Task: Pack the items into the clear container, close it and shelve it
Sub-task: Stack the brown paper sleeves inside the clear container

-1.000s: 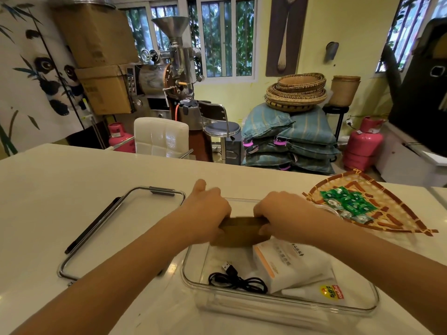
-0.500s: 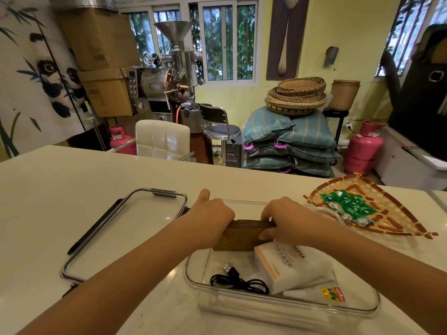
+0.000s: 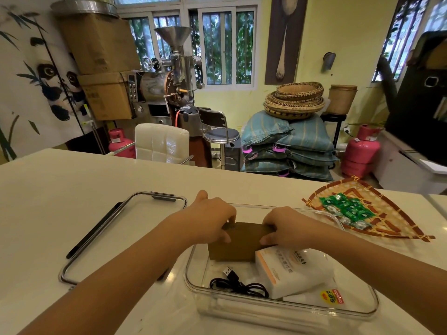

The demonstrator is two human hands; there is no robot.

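The packing step is in hand: the person's left hand [image 3: 212, 220] and right hand [image 3: 286, 226] each grip one end of a brown cardboard box [image 3: 238, 243], fingers curled over its top edge and thumbs pressed to its near face, holding it on edge inside the clear container [image 3: 285, 313] at the far end. The box appears to touch the container floor, though that cannot be told for certain. Already in the container lie a coiled black USB cable [image 3: 238, 285], a white box with an orange edge [image 3: 287, 270] leaning beside the brown box, and a flat white packet [image 3: 314, 297] beneath it. The next move, judging from this, calls for letting the brown box settle flat or snug against the far wall, then fetching the green sachets [image 3: 346, 209] from the woven tray [image 3: 396, 228] to the right. The clear lid [image 3: 121, 235], with its dark clasps, lies on the white counter [image 3: 48, 194] just left of the container, ready for closing. As for writing, the packet's yellow sticker seems to read "502", seen upside down; the white box carries dark print too small to read.
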